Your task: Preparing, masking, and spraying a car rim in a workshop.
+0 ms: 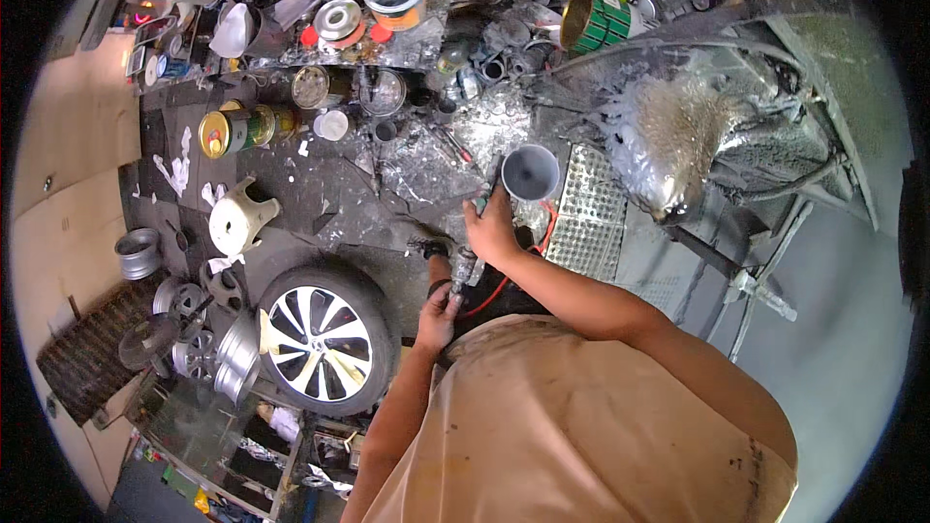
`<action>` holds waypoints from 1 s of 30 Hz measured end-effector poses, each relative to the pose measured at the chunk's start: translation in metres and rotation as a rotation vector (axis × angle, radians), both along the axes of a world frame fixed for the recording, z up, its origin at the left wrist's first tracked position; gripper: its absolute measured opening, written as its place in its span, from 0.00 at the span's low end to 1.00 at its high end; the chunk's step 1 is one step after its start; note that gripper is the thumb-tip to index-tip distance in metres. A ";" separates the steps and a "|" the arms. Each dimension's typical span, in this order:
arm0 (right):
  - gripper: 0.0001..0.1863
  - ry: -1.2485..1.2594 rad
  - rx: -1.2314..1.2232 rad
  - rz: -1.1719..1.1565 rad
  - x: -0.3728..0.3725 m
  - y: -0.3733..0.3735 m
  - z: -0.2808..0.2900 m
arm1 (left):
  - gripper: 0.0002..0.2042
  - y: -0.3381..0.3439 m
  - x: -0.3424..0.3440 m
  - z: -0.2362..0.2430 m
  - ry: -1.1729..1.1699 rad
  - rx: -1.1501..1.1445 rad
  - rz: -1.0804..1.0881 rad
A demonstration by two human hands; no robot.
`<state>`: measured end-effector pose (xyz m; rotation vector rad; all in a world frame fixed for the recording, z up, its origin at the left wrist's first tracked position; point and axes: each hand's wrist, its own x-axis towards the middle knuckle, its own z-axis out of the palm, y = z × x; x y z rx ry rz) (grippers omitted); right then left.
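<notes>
From the head view we are gripping a spray gun (463, 266) near centre, right hand (492, 232) clamped around its body steadying the upright cup (530, 171) at one o'clock, left hand (438, 315) closed on its base at six o'clock, beside the wheel (325, 339).

Around the right hand (492, 230) the way is tight: at one o'clock the grey cone-shaped paint cup (531, 171) touches it, and at twelve the paint-crusted dark workbench (417, 169) is crowded with open round tins (339, 21). At nine o'clock of the left hand (438, 318) stands the black tyre with a silver alloy wheel (325, 339) — near. Open room lies at three o'clock — the bare grey floor (833, 329) beyond the perforated metal grating (586, 208).
</notes>
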<state>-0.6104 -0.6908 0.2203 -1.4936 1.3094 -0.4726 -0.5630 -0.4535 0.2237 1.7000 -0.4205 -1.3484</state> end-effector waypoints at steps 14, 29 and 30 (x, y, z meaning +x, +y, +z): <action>0.18 -0.178 0.362 -0.745 -0.060 0.028 0.042 | 0.18 -0.015 0.070 0.009 0.096 -0.152 -0.450; 0.09 -0.428 0.437 -1.217 -0.068 0.016 0.016 | 0.17 -0.056 0.096 0.050 -0.170 -0.083 -0.589; 0.09 -0.420 0.458 -1.200 -0.055 0.017 0.008 | 0.17 -0.051 0.097 0.048 -0.212 -0.032 -0.611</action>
